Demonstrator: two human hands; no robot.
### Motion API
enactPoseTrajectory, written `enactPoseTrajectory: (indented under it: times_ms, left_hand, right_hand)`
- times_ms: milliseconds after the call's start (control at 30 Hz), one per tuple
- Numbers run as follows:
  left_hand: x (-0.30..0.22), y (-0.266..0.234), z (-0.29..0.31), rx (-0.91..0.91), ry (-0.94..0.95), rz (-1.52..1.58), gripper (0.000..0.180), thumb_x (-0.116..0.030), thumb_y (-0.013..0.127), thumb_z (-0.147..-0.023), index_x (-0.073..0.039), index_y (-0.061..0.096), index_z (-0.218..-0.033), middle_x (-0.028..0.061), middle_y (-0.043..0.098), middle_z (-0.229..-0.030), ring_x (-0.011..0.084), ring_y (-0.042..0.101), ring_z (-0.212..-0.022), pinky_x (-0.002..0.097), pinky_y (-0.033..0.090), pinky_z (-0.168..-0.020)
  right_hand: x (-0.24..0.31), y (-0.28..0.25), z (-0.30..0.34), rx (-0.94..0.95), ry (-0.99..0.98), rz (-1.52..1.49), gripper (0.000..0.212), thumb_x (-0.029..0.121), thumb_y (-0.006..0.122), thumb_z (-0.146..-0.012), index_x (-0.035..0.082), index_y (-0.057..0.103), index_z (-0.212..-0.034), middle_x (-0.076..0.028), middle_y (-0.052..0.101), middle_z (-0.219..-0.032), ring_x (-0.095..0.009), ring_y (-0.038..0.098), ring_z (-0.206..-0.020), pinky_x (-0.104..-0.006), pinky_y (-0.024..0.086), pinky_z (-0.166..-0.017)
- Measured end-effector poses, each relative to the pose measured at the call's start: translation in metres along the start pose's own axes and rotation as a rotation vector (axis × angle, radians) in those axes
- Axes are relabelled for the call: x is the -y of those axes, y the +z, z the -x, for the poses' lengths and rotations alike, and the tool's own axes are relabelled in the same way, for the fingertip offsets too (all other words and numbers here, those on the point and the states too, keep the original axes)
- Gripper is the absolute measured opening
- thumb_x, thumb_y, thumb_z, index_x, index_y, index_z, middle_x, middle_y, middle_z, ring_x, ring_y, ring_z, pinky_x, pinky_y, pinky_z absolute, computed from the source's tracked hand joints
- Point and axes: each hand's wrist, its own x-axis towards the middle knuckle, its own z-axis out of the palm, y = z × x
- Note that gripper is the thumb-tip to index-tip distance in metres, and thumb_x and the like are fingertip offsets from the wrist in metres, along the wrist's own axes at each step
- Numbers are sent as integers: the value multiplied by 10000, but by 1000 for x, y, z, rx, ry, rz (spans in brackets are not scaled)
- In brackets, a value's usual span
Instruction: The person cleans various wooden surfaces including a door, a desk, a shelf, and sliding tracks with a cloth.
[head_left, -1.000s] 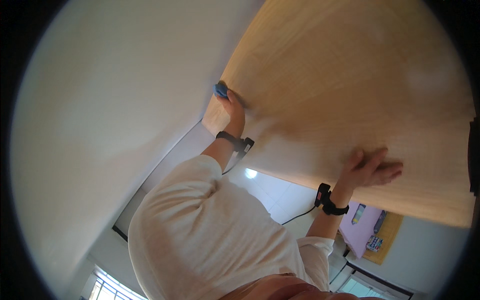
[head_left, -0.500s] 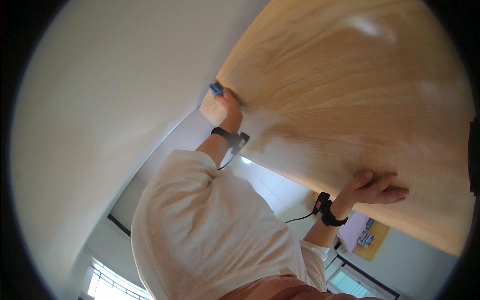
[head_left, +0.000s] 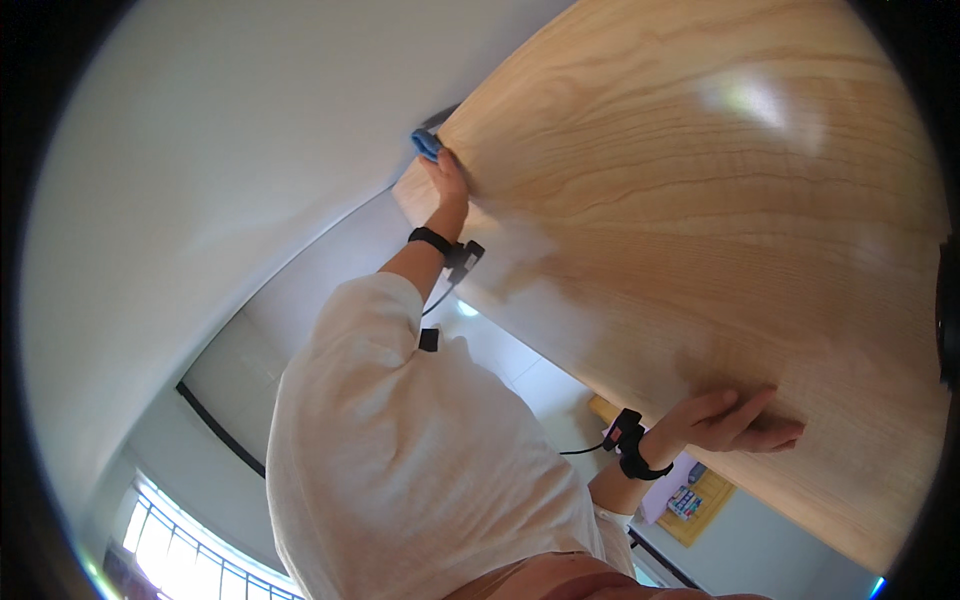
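Observation:
A blue cloth [head_left: 426, 144] is gripped in my left hand [head_left: 448, 182], at the far left edge of a wide light-wood surface [head_left: 640, 190]. The cloth laps over that edge against the pale wall, and part of it is hidden behind my fingers. My right hand [head_left: 735, 421] lies on the wood near its front edge at the right, fingers apart, with nothing visible in it. Each wrist wears a black band with a small device and a cable, the left band [head_left: 432, 239] and the right band [head_left: 643, 457].
A pale wall [head_left: 250, 150] runs along the left side of the wood. Below its front edge stands a small yellow wooden table [head_left: 705, 507] with a purple cover and a colourful pack [head_left: 684, 503]. A barred window [head_left: 190, 545] shows at lower left.
My left hand has moved up along the wall-side edge with the cloth, more of which now shows. My right hand sits lower in the picture, closer to the front edge; the view has shifted slightly.

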Motion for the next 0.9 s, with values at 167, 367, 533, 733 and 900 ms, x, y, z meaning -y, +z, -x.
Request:
enactPoseTrajectory:
  times_ms: [167, 367, 533, 733, 900]
  left_hand:
    - [96, -44, -45, 3, -141, 51, 683, -379, 444, -898, -63, 161, -1434, 162, 344, -1397, 310, 359, -1253, 376, 284, -1042]
    - [119, -54, 79, -81, -708, 89, 620, -398, 428, -891, -162, 211, -1422, 115, 343, -1406, 276, 374, -1252, 406, 329, -1019]
    - [57, -16, 86, -22, -253, 109, 492, -198, 475, -806, -50, 357, -1260, 111, 460, -1113, 244, 472, -1016, 371, 387, -918]
    - [-143, 47, 192, 380, 802, -155, 713, -119, 558, -760, 65, 229, -1366, 310, 107, -1455, 462, 105, -1352, 504, 81, -1104]
    - [-226, 71, 209, 479, 1068, -136, 653, -205, 565, -795, 5, 315, -1360, 315, 120, -1456, 524, 136, -1309, 568, 119, -1067]
  right_hand:
    - [0, 1, -2, -8, -25, -42, 369, 298, 403, -955, 124, 574, -1231, -222, 208, -1476, -424, 171, -1362, -581, 128, -1078]
    - [-4, -6, 6, 13, -26, -68, 365, 89, 423, -858, 160, 642, -1142, -230, 263, -1455, -453, 235, -1321, -587, 193, -1033]
    - [1, -1, 4, -20, -44, -215, 378, 72, 446, -818, 191, 663, -1104, -219, 382, -1396, -440, 319, -1278, -549, 258, -986]
    - [1, -6, 12, -5, 21, -211, 342, 100, 459, -817, 231, 693, -1029, -164, 483, -1337, -365, 375, -1275, -503, 249, -1008]
    - [-2, 0, 12, -4, -17, -320, 331, 80, 471, -807, 196, 702, -1013, -161, 482, -1339, -374, 389, -1265, -498, 253, -1010]
